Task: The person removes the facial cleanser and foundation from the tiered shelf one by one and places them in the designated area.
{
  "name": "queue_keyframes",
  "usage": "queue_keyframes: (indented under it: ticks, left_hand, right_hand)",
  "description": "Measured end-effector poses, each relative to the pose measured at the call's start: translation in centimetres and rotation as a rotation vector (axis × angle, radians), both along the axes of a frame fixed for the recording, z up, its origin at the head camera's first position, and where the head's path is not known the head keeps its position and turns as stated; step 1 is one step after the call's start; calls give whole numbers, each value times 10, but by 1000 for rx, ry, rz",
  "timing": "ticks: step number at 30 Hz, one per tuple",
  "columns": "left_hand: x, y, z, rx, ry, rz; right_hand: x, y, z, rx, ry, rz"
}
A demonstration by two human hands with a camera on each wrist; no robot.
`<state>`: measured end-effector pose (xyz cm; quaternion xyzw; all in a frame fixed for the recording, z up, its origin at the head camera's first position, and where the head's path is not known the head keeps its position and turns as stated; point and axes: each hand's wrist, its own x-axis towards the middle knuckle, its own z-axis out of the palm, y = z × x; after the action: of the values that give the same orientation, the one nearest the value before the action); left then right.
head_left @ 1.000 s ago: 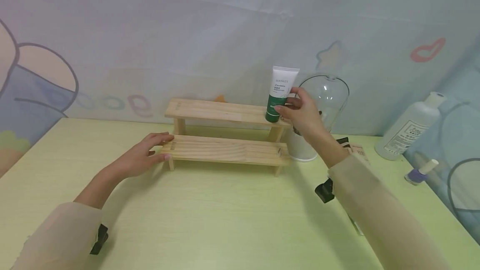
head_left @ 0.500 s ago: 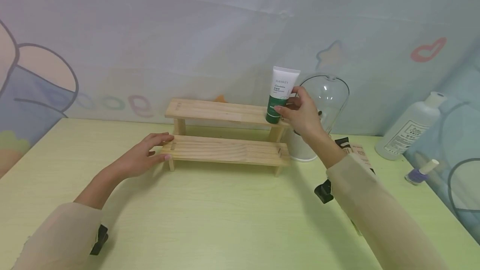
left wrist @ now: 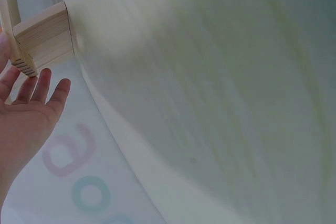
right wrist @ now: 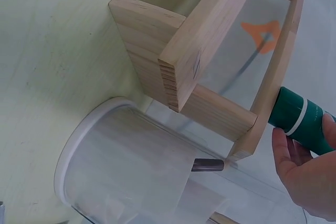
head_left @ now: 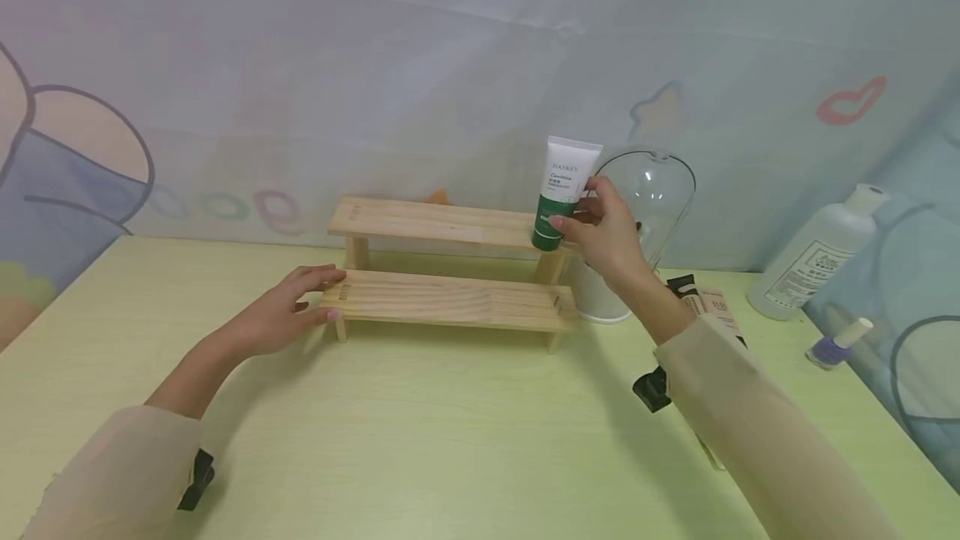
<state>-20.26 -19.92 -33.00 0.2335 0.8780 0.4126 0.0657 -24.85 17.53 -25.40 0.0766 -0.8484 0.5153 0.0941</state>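
Observation:
A two-tier wooden shelf [head_left: 450,300] stands on the table near the wall. My right hand [head_left: 611,240] pinches a white and green squeeze tube [head_left: 566,177], cap down and slightly tilted, at the right end of the upper plank. In the right wrist view the tube's green cap end [right wrist: 291,111] meets that plank's edge; whether it bears weight there I cannot tell. At the left end of the lower plank rests my left hand [head_left: 273,315], thumb at the front corner and fingers toward the back. Its fingers look extended and loose in the left wrist view [left wrist: 31,119].
Just right of the shelf, partly behind my right arm, is a clear domed container [head_left: 660,198] with a white base. Farther right are a large white bottle [head_left: 813,257] and a purple nail polish bottle [head_left: 832,348]. Flat packages [head_left: 712,307] lie partly under my right forearm.
The tube and my right hand have come down and forward very slightly at the upper plank's right end. My left hand keeps its place on the shelf.

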Motion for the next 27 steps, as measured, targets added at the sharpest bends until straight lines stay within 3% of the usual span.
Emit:
queue_keyframes:
  ticks: [10, 27]
  left_hand:
    - [-2, 1, 0, 5, -2, -1]
    - [-3, -1, -1, 1, -12, 7]
  right_hand:
    - [8, 6, -2, 34, 17, 32]
    - [21, 19, 0, 41, -42, 88]
